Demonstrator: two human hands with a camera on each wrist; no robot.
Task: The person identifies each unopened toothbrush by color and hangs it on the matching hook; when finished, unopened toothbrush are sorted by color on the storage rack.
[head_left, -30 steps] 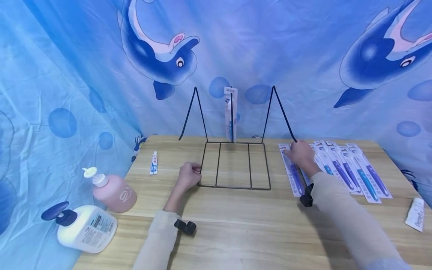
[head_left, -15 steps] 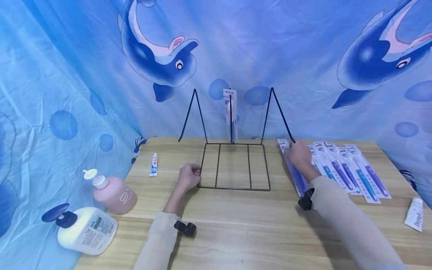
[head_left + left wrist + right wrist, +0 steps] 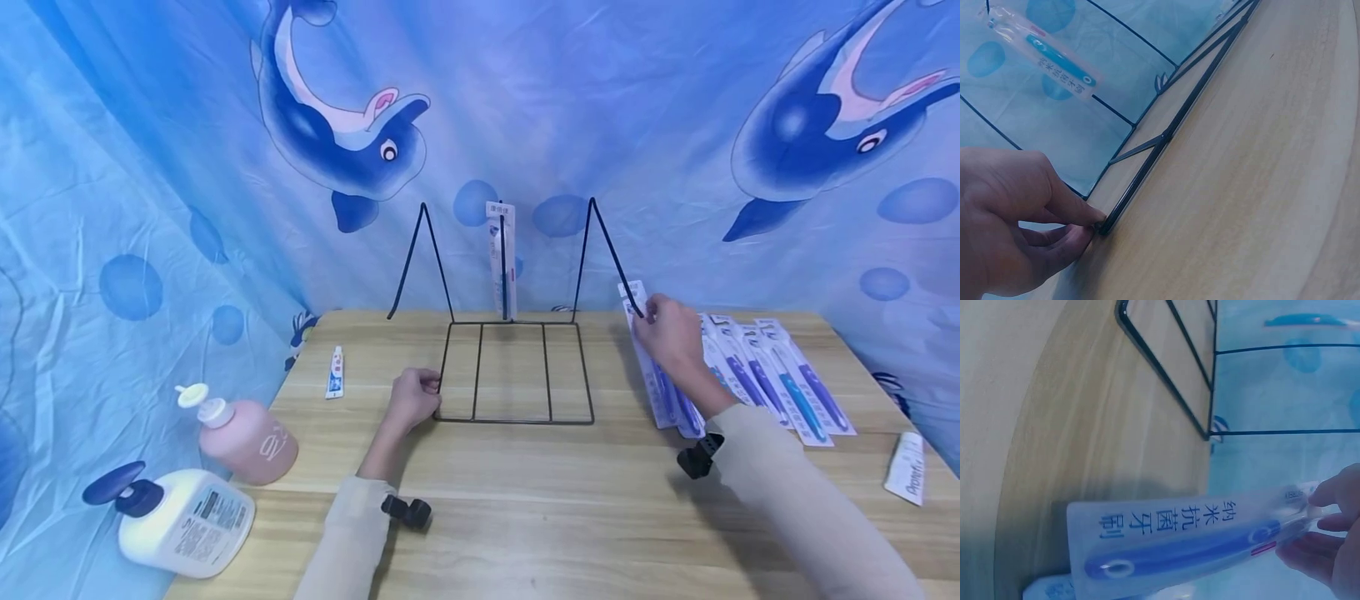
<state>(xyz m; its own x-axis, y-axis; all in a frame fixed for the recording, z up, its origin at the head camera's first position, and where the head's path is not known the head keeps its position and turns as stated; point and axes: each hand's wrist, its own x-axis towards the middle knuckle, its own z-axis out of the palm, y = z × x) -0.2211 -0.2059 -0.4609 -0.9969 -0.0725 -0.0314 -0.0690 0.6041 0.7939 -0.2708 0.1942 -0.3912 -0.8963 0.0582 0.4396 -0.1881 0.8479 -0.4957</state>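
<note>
My left hand (image 3: 414, 396) pinches the front left corner of a black wire display rack (image 3: 513, 422); the left wrist view shows thumb and fingers on the end of its front bar (image 3: 1135, 181). A packaged toothbrush (image 3: 497, 258) with a blue handle hangs upright on the rack's middle prong. My right hand (image 3: 675, 333) holds the top of another packaged toothbrush (image 3: 1179, 550), with a purple-blue handle, beside the rack's right prong. This package is tilted, its lower end toward me. Whether it touches the prong tip I cannot tell.
Several packaged toothbrushes (image 3: 787, 383) lie in a row right of the rack. A white tube (image 3: 906, 468) is at the far right. On the left are a small toothpaste tube (image 3: 335, 373), a pink pump bottle (image 3: 251, 442) and a white pump bottle (image 3: 187, 523). A dolphin-print curtain (image 3: 660, 108) stands behind.
My right hand has picked up a packaged toothbrush from the row and raised its top end toward the right prong. My left hand stays on the rack corner. The view has shifted slightly.
</note>
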